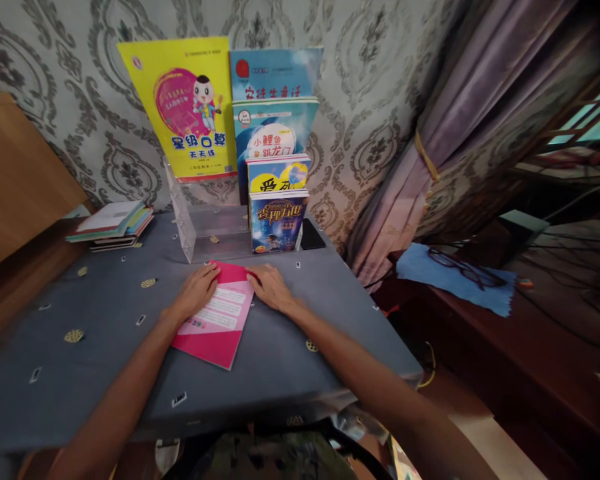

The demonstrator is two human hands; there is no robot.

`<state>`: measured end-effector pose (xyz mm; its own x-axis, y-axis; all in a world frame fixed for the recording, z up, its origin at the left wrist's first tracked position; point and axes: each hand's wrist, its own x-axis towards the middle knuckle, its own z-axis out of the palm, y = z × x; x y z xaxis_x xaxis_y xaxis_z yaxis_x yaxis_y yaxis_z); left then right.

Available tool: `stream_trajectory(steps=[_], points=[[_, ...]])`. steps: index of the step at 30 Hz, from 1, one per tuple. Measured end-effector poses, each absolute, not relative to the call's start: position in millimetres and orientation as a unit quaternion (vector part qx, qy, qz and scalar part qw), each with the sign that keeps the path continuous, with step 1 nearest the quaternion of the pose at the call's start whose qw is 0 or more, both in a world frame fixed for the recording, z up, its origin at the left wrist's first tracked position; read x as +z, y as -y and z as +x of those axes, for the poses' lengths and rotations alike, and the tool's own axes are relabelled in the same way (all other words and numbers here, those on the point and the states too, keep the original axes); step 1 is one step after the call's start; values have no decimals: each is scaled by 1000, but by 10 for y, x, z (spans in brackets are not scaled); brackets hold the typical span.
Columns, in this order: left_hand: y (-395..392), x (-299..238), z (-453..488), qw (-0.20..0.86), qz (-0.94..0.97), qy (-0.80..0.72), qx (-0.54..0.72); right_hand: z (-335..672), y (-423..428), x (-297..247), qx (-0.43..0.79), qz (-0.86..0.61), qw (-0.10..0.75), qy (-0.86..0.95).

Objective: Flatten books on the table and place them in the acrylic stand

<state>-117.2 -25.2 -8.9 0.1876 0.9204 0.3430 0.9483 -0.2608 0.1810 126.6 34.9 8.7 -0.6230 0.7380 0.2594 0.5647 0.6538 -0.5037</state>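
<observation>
A pink book lies on the grey tablecloth, slightly turned, with a pale panel of small print facing up. My left hand holds its left edge near the top, fingers bent over the cover. At the upper right corner, my right hand grips the book, its thumb side against the edge. Just beyond stands a clear acrylic book stand. In its right part, several books rise in steps, with a dark blue book in front. A tall yellow workbook stands in the left part.
A stack of books lies at the left, by a brown wooden panel. Behind the stand's right side is a black flat object. Glasses rest on a blue cloth on the right-hand furniture, near a tied curtain.
</observation>
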Motion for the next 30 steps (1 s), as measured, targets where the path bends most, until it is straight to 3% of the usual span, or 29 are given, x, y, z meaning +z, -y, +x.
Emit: stream_trajectory(steps=[12,30], points=[[521,201,-622,89,-745,653,-105,1406,-400,39,326,-361,309,817],[695,456,-37,64,-753,654,-10,1426,-420,80,352,-355,340,796]])
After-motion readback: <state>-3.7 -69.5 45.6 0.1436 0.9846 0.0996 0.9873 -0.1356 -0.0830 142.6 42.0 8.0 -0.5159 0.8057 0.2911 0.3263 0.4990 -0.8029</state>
